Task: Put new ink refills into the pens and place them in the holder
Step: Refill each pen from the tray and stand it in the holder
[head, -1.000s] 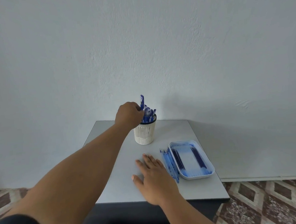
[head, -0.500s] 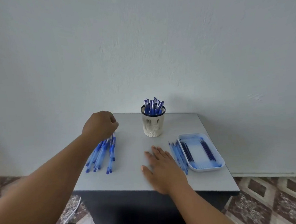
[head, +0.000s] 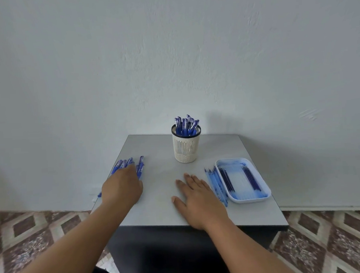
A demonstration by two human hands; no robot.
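From the head view I have my left hand (head: 123, 188) lowered over the loose pens (head: 132, 166) lying near the table's (head: 165, 210) left edge, fingers curled down onto them, though I cannot tell whether one is actually pinched yet. My right hand (head: 197, 200) lies flat and relaxed on the surface near the front edge, holding nothing. To do this pick well, I would single out the pen nearest the centre, roll it clear of its neighbours, and lift it by the barrel so both hands can unscrew it. Counting: one holder (head: 186, 145) toward the back edge with roughly eight pens (head: 186, 125) standing in it; about five pens visible beside my left hand (more may be hidden); one tray (head: 261, 191) near the right edge holding two small clusters of refills (head: 226, 179); and a row of about five pale blue tubes (head: 217, 182) just beside the tray.
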